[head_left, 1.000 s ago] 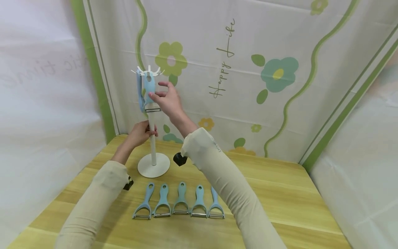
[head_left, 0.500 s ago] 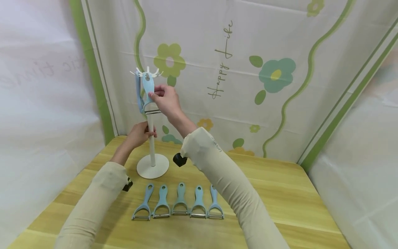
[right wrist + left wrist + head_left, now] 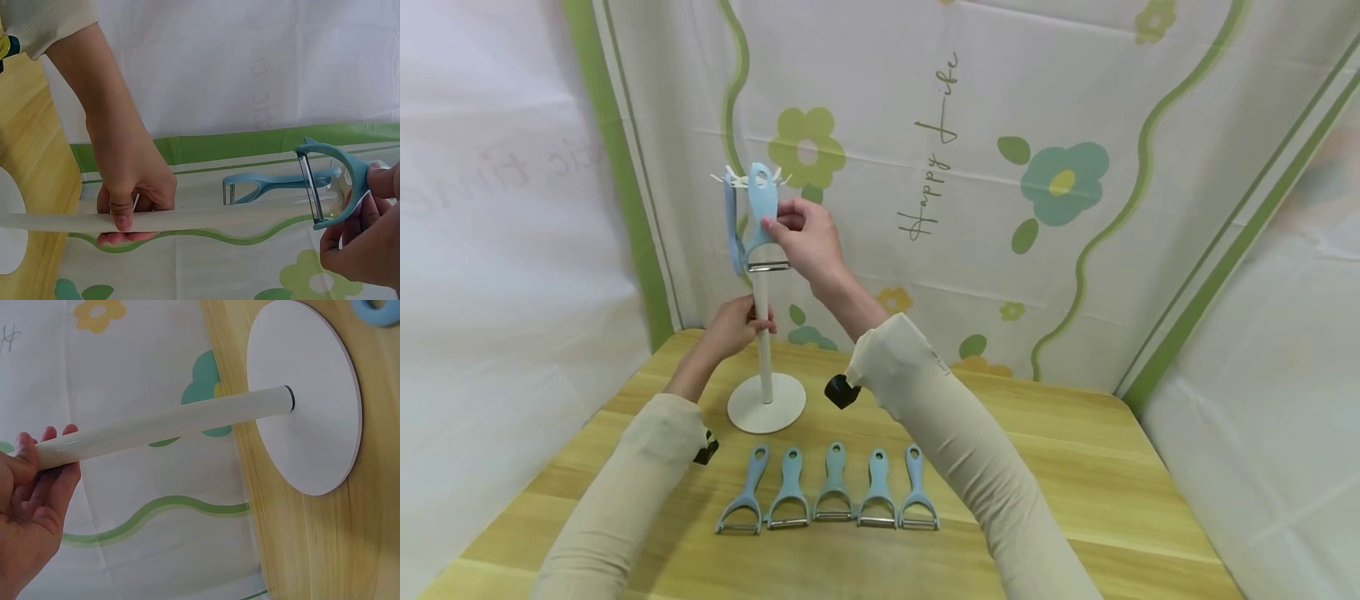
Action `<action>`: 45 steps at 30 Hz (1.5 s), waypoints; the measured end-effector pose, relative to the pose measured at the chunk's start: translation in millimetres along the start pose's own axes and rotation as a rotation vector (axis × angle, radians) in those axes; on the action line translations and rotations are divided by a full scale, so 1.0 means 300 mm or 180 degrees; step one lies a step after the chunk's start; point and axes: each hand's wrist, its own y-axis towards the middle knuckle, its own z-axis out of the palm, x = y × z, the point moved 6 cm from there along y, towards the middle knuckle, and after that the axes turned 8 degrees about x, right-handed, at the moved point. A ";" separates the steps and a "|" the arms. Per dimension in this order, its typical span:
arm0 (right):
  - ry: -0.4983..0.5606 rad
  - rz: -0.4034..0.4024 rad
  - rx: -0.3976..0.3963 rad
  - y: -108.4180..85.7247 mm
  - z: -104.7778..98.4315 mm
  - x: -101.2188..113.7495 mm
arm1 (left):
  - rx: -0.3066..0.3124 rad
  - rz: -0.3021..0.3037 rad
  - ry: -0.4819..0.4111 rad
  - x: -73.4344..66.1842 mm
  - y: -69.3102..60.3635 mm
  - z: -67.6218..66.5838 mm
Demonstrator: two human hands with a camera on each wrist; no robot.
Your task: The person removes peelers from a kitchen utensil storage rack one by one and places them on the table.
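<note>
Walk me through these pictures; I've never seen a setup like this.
There is no machine here, just a person's two bare hands. The wide picture comes from a camera on the head; the two closer ones come from a camera on each wrist. The left hand grips the pole of a white stand. The right hand holds a blue peeler near the stand's top, where another peeler hangs. Five more peelers lie in a row on the wooden table.

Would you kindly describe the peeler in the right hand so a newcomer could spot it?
On the table is a white stand, its pole in the left hand. At its top, the right hand pinches a blue peeler, blade down. It alone is hand-held: another peeler hangs beside it, five peelers lie on the table.
</note>
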 end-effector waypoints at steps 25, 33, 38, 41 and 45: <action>0.0225 0.0026 -0.0084 -0.194 -0.147 -0.209 | -0.0018 0.0023 0.0034 -0.004 -0.006 -0.001; 0.0224 0.0035 -0.0086 -0.244 -0.170 -0.259 | -0.0025 0.0038 -0.0005 -0.007 -0.004 0.000; 0.0239 0.0077 -0.0070 -0.274 -0.174 -0.273 | -0.0009 0.0012 -0.0058 -0.003 -0.010 0.001; 0.0264 0.0114 -0.0097 -0.289 -0.179 -0.286 | -0.0010 -0.0001 -0.0071 0.000 -0.009 0.002; 0.0299 0.0140 -0.0124 -0.311 -0.189 -0.307 | -0.0020 0.0004 -0.0047 0.002 -0.007 0.002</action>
